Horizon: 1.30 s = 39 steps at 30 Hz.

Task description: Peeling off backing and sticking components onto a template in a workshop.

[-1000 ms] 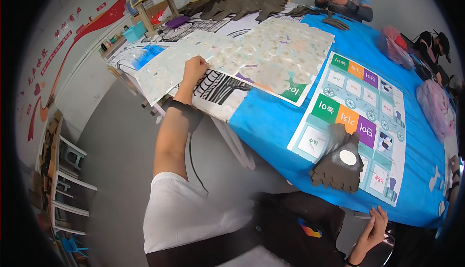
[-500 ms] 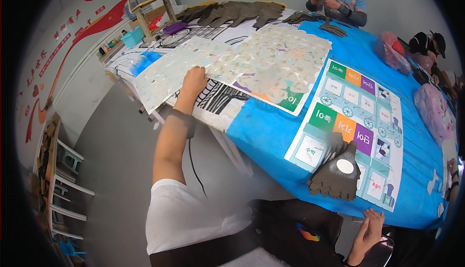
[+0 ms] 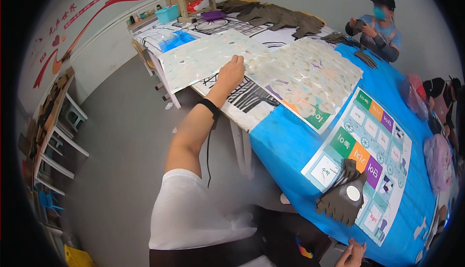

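Note:
My left hand reaches over the table with its fingers bent and closed at the place where two pale speckled sheets meet. What lies under its fingertips is hidden. The left sheet is off-white with small coloured flecks; the right sheet shows green, orange and purple patches along its near edge. My right hand is low at the table's near edge, fingers loosely apart, with nothing seen in it. Near it, a fanned stack of dark grey-brown glove-like pieces, with a white oval on top, rests on a printed colour sheet.
Blue cloth covers the table's right part. A dark glove pile, a purple tray and a teal basket stand far back. Across the table a person handles a dark piece. Plastic bags lie at right.
The whole view has swung, shifting the table right and down. My left hand is slightly farther over the sheets. My right hand has drawn lower and left, its fingers more bent.

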### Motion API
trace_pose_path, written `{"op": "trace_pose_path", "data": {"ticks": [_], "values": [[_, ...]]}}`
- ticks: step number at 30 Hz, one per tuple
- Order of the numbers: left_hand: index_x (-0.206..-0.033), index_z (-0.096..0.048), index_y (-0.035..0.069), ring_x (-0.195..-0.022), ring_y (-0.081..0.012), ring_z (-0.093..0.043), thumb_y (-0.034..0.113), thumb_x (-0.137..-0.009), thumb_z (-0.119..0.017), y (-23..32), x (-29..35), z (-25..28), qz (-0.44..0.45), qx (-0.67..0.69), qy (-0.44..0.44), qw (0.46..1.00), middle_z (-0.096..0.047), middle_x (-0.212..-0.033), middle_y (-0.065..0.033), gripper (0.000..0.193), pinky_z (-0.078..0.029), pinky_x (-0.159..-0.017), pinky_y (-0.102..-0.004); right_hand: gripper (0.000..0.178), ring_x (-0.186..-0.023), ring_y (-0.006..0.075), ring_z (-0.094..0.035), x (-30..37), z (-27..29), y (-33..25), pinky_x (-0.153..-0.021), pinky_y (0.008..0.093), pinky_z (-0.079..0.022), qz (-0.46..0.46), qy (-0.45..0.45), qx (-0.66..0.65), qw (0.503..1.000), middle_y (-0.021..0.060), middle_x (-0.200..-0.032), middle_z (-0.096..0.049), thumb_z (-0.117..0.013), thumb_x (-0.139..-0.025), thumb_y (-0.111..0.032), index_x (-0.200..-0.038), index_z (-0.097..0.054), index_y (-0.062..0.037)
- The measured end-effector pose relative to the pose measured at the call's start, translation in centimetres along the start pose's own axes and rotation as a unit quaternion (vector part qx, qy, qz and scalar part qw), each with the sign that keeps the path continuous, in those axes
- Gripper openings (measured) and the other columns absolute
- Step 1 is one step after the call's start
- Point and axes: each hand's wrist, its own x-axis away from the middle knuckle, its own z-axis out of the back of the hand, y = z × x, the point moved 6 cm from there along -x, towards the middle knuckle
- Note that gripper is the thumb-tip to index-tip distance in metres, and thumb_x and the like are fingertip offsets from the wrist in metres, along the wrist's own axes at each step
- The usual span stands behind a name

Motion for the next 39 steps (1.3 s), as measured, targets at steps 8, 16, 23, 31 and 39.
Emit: {"op": "trace_pose_path", "data": {"ticks": [8, 16, 23, 31, 39], "values": [[-0.103, -0.050, 0.000, -0.088, -0.0458, -0.064, 0.012, -0.090, -0.058, -0.6, 0.3, 0.2, 0.008, 0.040, 0.014, 0.999, -0.056, -0.103, -0.0208, 0.020, -0.054, -0.074, -0.0547, 0.022, -0.106, 0.0439, -0.066, 0.5, -0.6, 0.5, -0.105, 0.0494, -0.046, 0.009, 0.002, 0.028, 1.000, 0.0231, -0.107, -0.073, -0.063, -0.098, -0.016, -0.106, -0.075, 0.0013], [-0.104, -0.053, 0.000, -0.093, -0.0392, -0.067, 0.003, -0.085, -0.058, -0.4, 0.5, 0.6, 0.015, 0.025, 0.018, 0.999, -0.058, -0.103, -0.0198, 0.019, -0.057, -0.075, -0.0494, 0.022, -0.096, 0.0439, -0.067, 0.6, -1.5, -0.4, -0.106, 0.0526, -0.045, 0.058, -0.022, 0.012, 0.998, 0.0216, -0.100, -0.074, -0.061, -0.099, -0.015, -0.103, -0.075, 0.0012], [-0.103, -0.052, 0.000, -0.087, -0.0416, -0.068, 0.001, -0.086, -0.058, -2.0, -0.1, -1.0, 0.037, 0.014, 0.032, 0.999, -0.058, -0.102, -0.0207, 0.018, -0.058, -0.072, -0.0486, 0.020, -0.093, 0.0438, -0.067, 0.1, -2.4, -0.9, -0.101, 0.0523, -0.047, 0.078, -0.032, 0.014, 0.996, 0.0207, -0.098, -0.073, -0.062, -0.096, -0.014, -0.103, -0.075, -0.0007], [-0.101, -0.054, -0.001, -0.088, -0.0477, -0.064, 0.007, -0.095, -0.056, -7.2, -0.3, -2.4, 0.085, 0.083, 0.141, 0.983, -0.061, -0.100, -0.0254, 0.010, -0.054, -0.076, -0.0543, 0.020, -0.096, 0.0429, -0.066, -0.7, -2.7, -2.5, -0.099, 0.0524, -0.047, 0.089, -0.047, 0.034, 0.994, 0.0194, -0.098, -0.073, -0.062, -0.096, -0.015, -0.102, -0.075, -0.0018], [-0.101, -0.054, 0.002, -0.084, -0.0475, -0.064, 0.013, -0.099, -0.057, -3.1, 0.0, 2.4, 0.110, 0.154, 0.174, 0.966, -0.063, -0.099, -0.0229, 0.011, -0.050, -0.072, -0.0562, 0.019, -0.084, 0.0378, -0.067, -2.0, -1.9, -4.5, -0.079, 0.0437, -0.052, 0.074, -0.011, 0.058, 0.996, 0.0168, -0.092, -0.072, -0.059, -0.097, -0.015, -0.100, -0.075, -0.0034]]}}
